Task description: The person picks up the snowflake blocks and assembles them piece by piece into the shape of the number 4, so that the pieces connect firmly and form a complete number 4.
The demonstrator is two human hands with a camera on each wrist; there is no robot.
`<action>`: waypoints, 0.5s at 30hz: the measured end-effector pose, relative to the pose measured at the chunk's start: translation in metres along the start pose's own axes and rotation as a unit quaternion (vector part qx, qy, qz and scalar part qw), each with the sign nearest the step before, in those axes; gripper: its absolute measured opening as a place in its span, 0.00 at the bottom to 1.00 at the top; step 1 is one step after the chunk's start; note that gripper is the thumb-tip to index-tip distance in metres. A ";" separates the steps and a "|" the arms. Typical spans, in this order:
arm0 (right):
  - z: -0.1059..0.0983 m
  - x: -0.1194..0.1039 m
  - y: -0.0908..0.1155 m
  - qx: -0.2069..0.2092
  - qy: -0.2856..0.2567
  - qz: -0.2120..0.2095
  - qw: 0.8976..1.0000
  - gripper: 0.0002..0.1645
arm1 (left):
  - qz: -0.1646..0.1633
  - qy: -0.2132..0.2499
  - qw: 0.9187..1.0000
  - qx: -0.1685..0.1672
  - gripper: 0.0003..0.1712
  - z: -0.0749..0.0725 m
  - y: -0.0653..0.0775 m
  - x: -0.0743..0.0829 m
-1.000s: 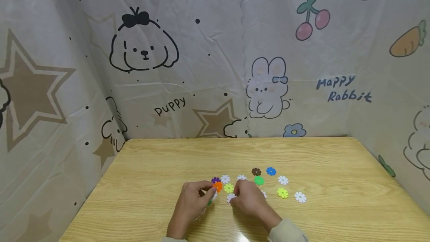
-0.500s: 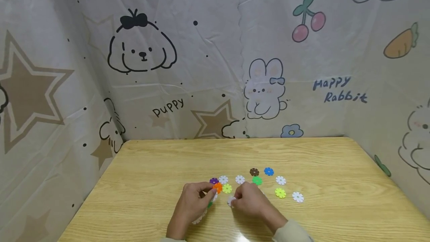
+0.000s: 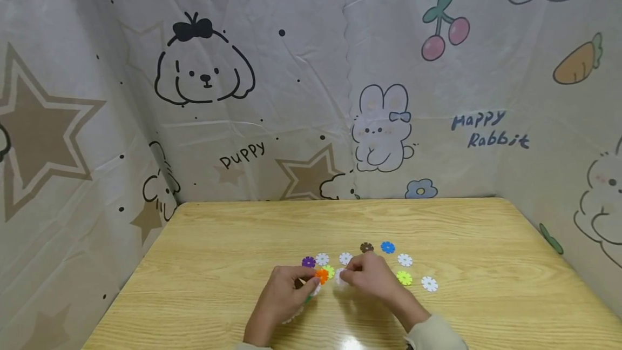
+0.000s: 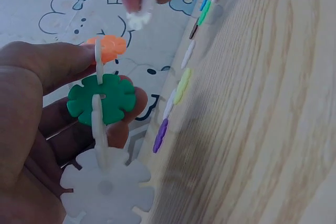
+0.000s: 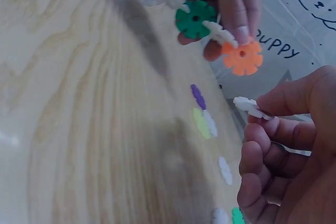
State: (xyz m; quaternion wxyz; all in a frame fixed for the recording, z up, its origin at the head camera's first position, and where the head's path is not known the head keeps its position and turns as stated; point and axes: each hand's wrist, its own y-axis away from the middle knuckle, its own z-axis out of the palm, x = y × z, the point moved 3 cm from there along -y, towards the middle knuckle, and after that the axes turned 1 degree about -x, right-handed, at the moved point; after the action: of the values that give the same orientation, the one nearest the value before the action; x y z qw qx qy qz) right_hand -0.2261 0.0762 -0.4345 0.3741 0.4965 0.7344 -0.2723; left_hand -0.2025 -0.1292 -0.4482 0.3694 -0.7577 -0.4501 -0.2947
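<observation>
My left hand (image 3: 284, 295) grips a chain of notched snowflake discs slotted into one another. At its far end is an orange disc (image 5: 243, 59), joined to a white one by the thumb. Further along come a green disc (image 4: 118, 100), another white disc seen edge-on, and a big-looking white disc (image 4: 107, 190) closest to the left wrist camera. Between thumb and fingers, my right hand (image 3: 373, 278) pinches a single white snowflake disc (image 5: 249, 106), raised off the table. A small gap separates this disc from the orange end of the chain.
Loose snowflake discs lie flat on the wooden table (image 3: 233, 231) beyond the hands, including purple (image 3: 308, 262), brown (image 3: 366, 247) and blue (image 3: 387, 247). To the right are a yellow one (image 3: 404, 278) and a white one (image 3: 430, 284). A printed curtain (image 3: 291, 69) stands behind.
My right hand has lifted the white disc from the table and moved it up and slightly right. The left hand, still holding the chain, has shifted a little to the right.
</observation>
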 end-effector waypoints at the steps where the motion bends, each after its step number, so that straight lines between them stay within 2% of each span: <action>1: -0.002 0.000 0.000 0.003 -0.005 0.002 1.000 0.13 | 0.003 0.001 1.000 -0.002 0.06 0.001 0.000 0.000; 15: -0.006 -0.008 -0.001 0.037 -0.063 0.034 0.997 0.11 | 0.020 0.009 0.999 -0.038 0.06 0.008 -0.001 0.007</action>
State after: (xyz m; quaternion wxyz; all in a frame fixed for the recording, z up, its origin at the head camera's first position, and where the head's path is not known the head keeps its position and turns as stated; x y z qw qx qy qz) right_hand -0.2270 0.0765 -0.4244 0.4100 0.5164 0.6818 -0.3169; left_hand -0.1999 -0.1186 -0.4468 0.3504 -0.7772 -0.4204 -0.3107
